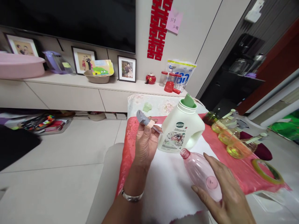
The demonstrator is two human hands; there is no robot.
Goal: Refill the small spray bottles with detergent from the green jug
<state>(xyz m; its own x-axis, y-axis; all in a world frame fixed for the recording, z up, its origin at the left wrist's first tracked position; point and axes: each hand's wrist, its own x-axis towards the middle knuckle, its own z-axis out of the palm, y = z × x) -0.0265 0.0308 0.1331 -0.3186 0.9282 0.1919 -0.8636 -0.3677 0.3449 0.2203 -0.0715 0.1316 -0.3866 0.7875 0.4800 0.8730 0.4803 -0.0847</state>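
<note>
My left hand pinches a pump head with a grey nozzle, a beige collar and a thin tube. My right hand is curved around a see-through pink bottle, thumb on one side and fingers on the other. Tilted, the bottle points its uncapped neck toward the big jug. That pale green detergent jug stands upright between and beyond my hands, with a green spout in its mouth. White paper lies under the bottle. Beyond my left hand is a small green cap-like piece.
Several pump bottles of yellow liquid stand at the table's right on a red cover, near a roll of tape. Jars, a bag and photo frames line the cabinet behind.
</note>
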